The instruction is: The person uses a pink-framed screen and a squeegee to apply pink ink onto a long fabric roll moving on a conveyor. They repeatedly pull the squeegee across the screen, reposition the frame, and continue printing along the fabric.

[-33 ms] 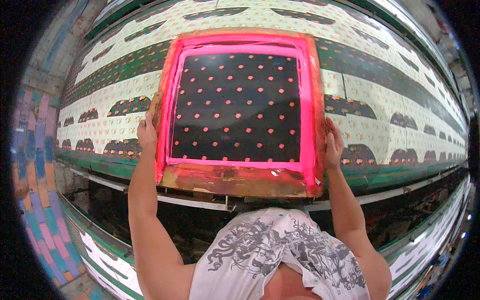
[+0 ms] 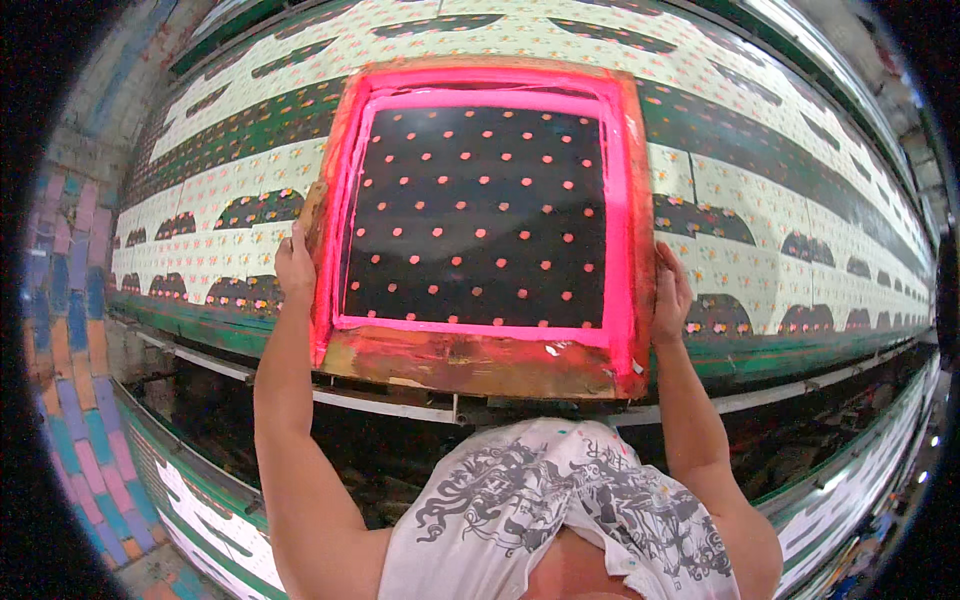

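A wooden screen printing frame (image 2: 480,362) lies on the long printing table in front of me, smeared with bright pink ink along its inner borders. Its dark mesh (image 2: 480,220) carries rows of small pink dots. My left hand (image 2: 294,270) holds the frame's left side, just below a small wooden piece (image 2: 315,205) on that edge. At the opposite side, my right hand (image 2: 672,298) grips the right edge, thumb and fingers partly hidden against the wood. Pale flower-printed fabric pieces (image 2: 270,165) are spread around and beyond the frame.
The table's green edge (image 2: 780,355) and a pale metal rail (image 2: 385,405) run between the table and my body. Another table with white pieces (image 2: 215,525) stands behind me at lower left. Coloured brick-patterned paving (image 2: 85,400) is at far left.
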A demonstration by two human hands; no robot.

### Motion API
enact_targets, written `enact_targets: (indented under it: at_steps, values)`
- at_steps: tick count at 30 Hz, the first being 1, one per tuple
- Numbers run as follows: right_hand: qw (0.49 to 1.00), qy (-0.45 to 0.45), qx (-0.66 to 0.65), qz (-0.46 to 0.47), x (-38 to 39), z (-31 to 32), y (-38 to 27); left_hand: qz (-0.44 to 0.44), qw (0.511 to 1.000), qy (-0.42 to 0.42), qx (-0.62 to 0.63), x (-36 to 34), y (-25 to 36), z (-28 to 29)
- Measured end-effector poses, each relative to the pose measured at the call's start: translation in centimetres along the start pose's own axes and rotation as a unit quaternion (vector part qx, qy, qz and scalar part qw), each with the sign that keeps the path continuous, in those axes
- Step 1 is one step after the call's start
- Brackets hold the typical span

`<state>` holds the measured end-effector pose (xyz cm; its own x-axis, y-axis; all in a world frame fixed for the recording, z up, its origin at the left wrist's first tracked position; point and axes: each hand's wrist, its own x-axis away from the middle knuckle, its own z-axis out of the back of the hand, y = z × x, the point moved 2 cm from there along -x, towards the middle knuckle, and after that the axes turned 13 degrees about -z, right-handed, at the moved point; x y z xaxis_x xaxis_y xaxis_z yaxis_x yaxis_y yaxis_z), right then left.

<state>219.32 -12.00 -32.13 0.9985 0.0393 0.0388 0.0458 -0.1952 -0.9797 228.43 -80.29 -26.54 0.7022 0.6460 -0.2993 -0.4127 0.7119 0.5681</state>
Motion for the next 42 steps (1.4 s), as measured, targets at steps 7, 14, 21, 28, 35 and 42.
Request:
enact_targets:
  at_steps: [7, 14, 21, 28, 35, 42]
  values:
    - [0.981, 0.049, -0.176, -0.073, -0.8, 1.5, -0.1, 0.003, 0.994, 0.002, 0.111, 0.0, 1.2, -0.1]
    - [0.979, 0.071, -0.138, -0.133, -0.3, -2.3, -4.9, 0.038, 0.978, -0.027, 0.205, -1.1, 0.1, -0.4]
    - [0.966, 0.062, -0.175, -0.178, -1.8, -0.6, -9.0, 0.218, 0.836, -0.083, 0.497, 0.5, 7.5, 1.6]
    - [0.987, -0.045, -0.058, -0.142, -3.9, 6.2, -13.6, 0.185, 0.852, -0.062, 0.486, 2.8, 10.6, 2.1]
    - [0.986, -0.136, -0.043, -0.086, -9.6, 27.9, -16.8, 0.143, 0.851, -0.083, 0.499, 12.1, 26.8, -7.3]
    - [0.988, -0.025, 0.149, -0.043, -11.9, 48.2, -18.5, 0.153, 0.840, -0.035, 0.519, 26.0, 46.1, -16.6]
